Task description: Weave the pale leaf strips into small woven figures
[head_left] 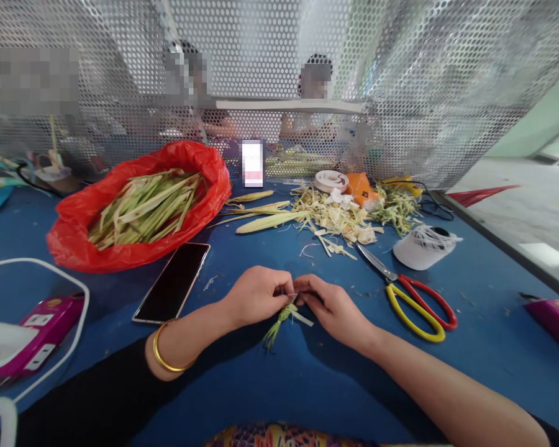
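Both my hands meet over the blue table [279,385] just in front of me. My left hand [256,295], with a gold bangle on the wrist, pinches the top of a small folded green leaf piece [282,318]. My right hand [333,310] pinches the same piece from the other side. The leaf's frayed green end hangs down toward the table, and a pale strip sticks out to the right.
A red plastic bag of green leaf strips [142,208] lies at the back left, a black phone [173,281] beside it. Red and yellow scissors [412,295], a white thread spool [422,247], leaf scraps [335,217] and pink power strips [37,335] lie around. Perforated screen [400,93] behind, people beyond.
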`<state>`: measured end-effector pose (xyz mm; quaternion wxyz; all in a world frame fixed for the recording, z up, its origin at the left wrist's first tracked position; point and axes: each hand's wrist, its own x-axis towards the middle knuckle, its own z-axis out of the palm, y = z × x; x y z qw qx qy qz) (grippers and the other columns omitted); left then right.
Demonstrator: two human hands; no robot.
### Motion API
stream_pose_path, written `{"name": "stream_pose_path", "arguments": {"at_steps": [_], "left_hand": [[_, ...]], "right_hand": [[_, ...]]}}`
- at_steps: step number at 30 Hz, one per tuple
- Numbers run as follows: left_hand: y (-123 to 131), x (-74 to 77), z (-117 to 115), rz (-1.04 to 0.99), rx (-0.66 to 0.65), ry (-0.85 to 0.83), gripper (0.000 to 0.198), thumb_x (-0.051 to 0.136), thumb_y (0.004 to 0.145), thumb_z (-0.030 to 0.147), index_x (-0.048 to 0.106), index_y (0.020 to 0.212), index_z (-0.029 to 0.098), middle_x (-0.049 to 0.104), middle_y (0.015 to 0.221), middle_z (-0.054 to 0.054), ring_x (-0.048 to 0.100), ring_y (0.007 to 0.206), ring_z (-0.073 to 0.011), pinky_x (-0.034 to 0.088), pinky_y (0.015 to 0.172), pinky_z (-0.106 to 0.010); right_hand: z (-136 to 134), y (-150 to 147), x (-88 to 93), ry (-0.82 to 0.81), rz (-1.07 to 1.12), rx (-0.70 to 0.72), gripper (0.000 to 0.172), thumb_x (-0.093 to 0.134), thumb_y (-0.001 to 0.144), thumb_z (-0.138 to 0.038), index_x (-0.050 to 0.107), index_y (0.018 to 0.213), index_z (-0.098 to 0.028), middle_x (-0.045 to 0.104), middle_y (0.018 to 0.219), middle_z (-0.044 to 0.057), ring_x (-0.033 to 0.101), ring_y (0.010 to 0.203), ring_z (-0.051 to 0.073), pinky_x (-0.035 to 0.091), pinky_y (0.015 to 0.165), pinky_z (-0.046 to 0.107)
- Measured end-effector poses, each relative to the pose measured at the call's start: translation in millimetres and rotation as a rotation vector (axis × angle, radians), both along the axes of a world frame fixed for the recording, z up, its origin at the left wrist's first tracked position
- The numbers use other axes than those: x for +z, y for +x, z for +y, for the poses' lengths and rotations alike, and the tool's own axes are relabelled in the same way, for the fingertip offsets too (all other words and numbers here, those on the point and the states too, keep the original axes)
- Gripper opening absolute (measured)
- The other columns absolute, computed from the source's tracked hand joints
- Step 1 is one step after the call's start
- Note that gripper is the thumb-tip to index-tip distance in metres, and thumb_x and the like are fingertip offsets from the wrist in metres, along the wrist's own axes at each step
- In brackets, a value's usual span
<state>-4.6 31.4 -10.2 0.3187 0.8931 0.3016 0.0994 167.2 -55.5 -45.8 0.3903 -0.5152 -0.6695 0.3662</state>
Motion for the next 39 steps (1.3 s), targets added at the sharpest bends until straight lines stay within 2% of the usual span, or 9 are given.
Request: {"name": "stream_pose_path", "arguments": {"at_steps": [4,7,10,13,17,22,26,34,39], "left_hand": [[-2,-10.0,-4,0.010,-0.083,0.359,0.011,0.056,0.081,0.015,0.064,0.077,0.020,0.068,0.073,0.001,0.060,0.069,-0.0142,0.036,0.062,-0.024],[-3,-17.0,-7,0.006,-0.203,0.680,0.018,0.047,0.090,0.018,0.060,0.078,0.018,0.066,0.075,-0.002,0.058,0.071,-0.0163,0.037,0.062,-0.028],[-3,-19.7,-8,-0.001,-0.291,0.861,0.021,0.041,0.094,0.019,0.056,0.079,0.017,0.063,0.076,-0.003,0.056,0.071,-0.0171,0.037,0.062,-0.030],[-2,-20.7,-8,-0.011,-0.264,0.853,0.022,0.041,0.094,0.020,0.055,0.078,0.017,0.062,0.075,-0.003,0.056,0.071,-0.0165,0.038,0.062,-0.030],[-1,-22.8,-7,-0.036,-0.136,0.731,0.020,0.045,0.092,0.022,0.055,0.075,0.018,0.063,0.071,-0.001,0.057,0.067,-0.0149,0.037,0.060,-0.028],[-1,-24.3,-7,-0.059,-0.110,0.705,0.020,0.047,0.091,0.022,0.055,0.074,0.019,0.063,0.070,-0.001,0.057,0.067,-0.0148,0.037,0.060,-0.028],[-1,-24.7,-7,-0.079,-0.057,0.636,0.015,0.048,0.088,0.016,0.057,0.077,0.020,0.064,0.072,0.001,0.058,0.069,-0.0137,0.037,0.061,-0.026],[-1,-26.2,-6,-0.048,-0.089,0.790,0.024,0.041,0.093,0.020,0.055,0.074,0.018,0.063,0.070,-0.001,0.056,0.066,-0.0150,0.037,0.061,-0.029],[1,-26.4,-6,-0.087,-0.077,0.812,0.025,0.041,0.094,0.021,0.056,0.074,0.018,0.065,0.071,-0.001,0.058,0.067,-0.0153,0.038,0.062,-0.029]], "right_hand": [[0,0,-0.1,0.022,-0.006,-0.005,0.023,0.043,0.090,-0.010,0.057,0.103,-0.022,0.070,0.096,0.004,0.067,0.084,0.015,0.052,0.077,0.027],[2,0,-1.6,0.032,0.008,-0.030,0.022,0.046,0.088,-0.009,0.057,0.102,-0.022,0.070,0.091,0.002,0.067,0.081,0.014,0.052,0.075,0.026],[2,1,-3.3,0.032,0.002,-0.066,0.023,0.046,0.086,-0.008,0.057,0.101,-0.023,0.070,0.086,0.001,0.067,0.077,0.014,0.053,0.073,0.026],[2,2,-3.8,0.021,0.011,-0.074,0.024,0.046,0.085,-0.008,0.058,0.100,-0.022,0.070,0.086,0.001,0.068,0.077,0.014,0.053,0.074,0.026],[2,2,-2.8,-0.002,0.033,-0.060,0.024,0.046,0.086,-0.009,0.057,0.101,-0.022,0.072,0.092,0.002,0.069,0.079,0.014,0.054,0.076,0.028],[2,2,-3.3,-0.002,0.025,-0.077,0.021,0.047,0.087,-0.011,0.057,0.102,-0.022,0.072,0.093,0.003,0.070,0.079,0.014,0.055,0.076,0.029],[1,3,-5.6,-0.008,0.017,-0.097,0.019,0.049,0.088,-0.014,0.056,0.104,-0.022,0.072,0.094,0.003,0.071,0.079,0.015,0.055,0.075,0.029],[1,2,-3.8,0.007,0.011,-0.061,0.022,0.047,0.088,-0.011,0.057,0.103,-0.023,0.072,0.095,0.002,0.070,0.080,0.014,0.054,0.076,0.028],[1,2,-4.8,-0.009,0.043,-0.084,0.022,0.048,0.088,-0.013,0.057,0.106,-0.022,0.072,0.094,0.003,0.069,0.078,0.015,0.054,0.076,0.029]]}}
